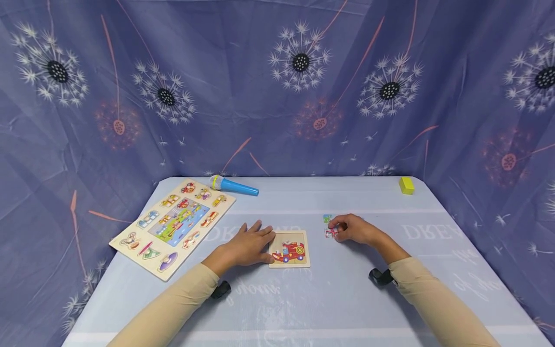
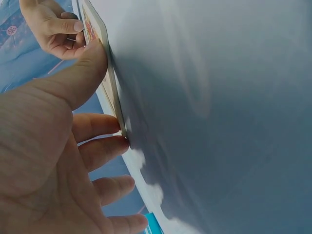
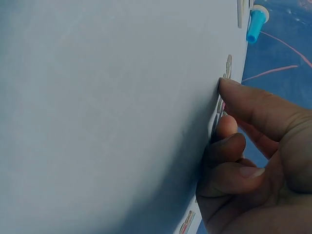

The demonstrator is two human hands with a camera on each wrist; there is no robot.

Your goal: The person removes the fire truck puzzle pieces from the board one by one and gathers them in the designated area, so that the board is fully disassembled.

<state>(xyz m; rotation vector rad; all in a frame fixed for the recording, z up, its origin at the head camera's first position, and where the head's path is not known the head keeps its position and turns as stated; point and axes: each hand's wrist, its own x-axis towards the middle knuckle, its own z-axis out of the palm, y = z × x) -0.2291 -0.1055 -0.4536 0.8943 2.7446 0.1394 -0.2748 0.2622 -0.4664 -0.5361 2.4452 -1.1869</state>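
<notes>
Right hand [image 1: 354, 229] pinches a puzzle piece [image 1: 330, 233], yellow block [image 1: 406, 186] beyond.

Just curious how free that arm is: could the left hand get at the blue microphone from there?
Probably yes: the left hand touches the small puzzle board, but only bare tabletop shows between that hand and the blue microphone farther back.

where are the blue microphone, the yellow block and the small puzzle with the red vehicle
Blue microphone [image 1: 240, 187]: head view, on its handle.
Yellow block [image 1: 406, 186]: head view, on its visible middle.
Small puzzle [image 1: 307, 250]: head view, on its right rim.
</notes>
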